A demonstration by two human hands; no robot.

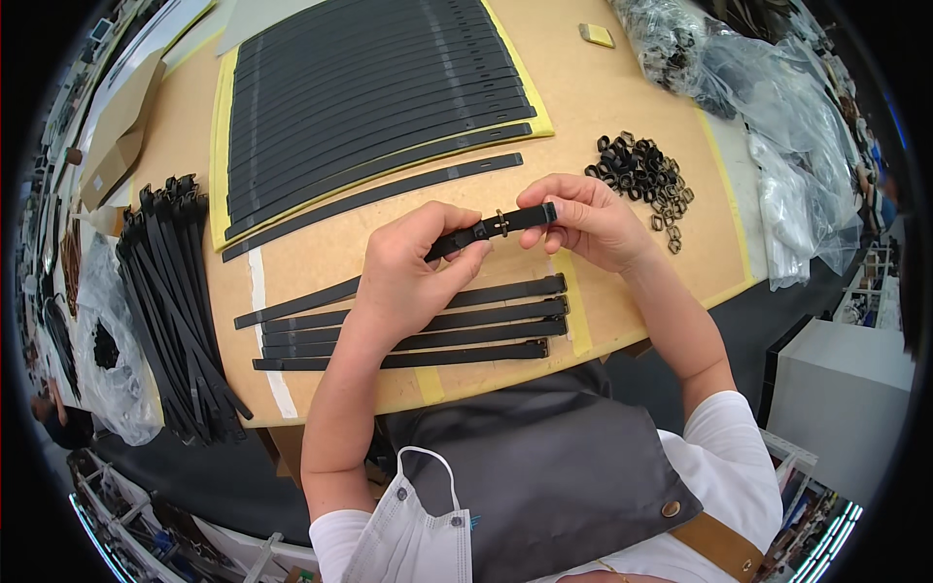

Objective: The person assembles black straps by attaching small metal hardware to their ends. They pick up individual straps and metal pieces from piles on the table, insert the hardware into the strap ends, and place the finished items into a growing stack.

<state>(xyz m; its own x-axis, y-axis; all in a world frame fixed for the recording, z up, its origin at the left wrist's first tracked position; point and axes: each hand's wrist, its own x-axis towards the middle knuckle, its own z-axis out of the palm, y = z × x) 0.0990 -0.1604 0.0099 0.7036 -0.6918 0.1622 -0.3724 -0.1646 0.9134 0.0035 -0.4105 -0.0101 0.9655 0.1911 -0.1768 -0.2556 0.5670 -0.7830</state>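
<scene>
Between my two hands, above the table, is a black strap (pixel 450 241) with a small brass-coloured buckle (pixel 501 222) on it. My left hand (pixel 413 257) pinches the strap just left of the buckle; the strap's long tail runs out to the lower left beneath that hand. My right hand (pixel 588 222) grips the short end beyond the buckle between thumb and fingers. Below my hands lie several finished-looking black straps (pixel 486 328) side by side, with hardware at their right ends. One loose flat strap (pixel 379 204) rests just beyond my left hand.
A yellow-edged board (pixel 536 115) bears many flat black straps (pixel 369 97). Black loops and brass buckles (pixel 641 175) form a pile at right. A bundle of black straps (pixel 175 311) hangs over the left edge. Plastic bags (pixel 792 146) cover the far right; a small yellow block (pixel 596 36) lies nearby.
</scene>
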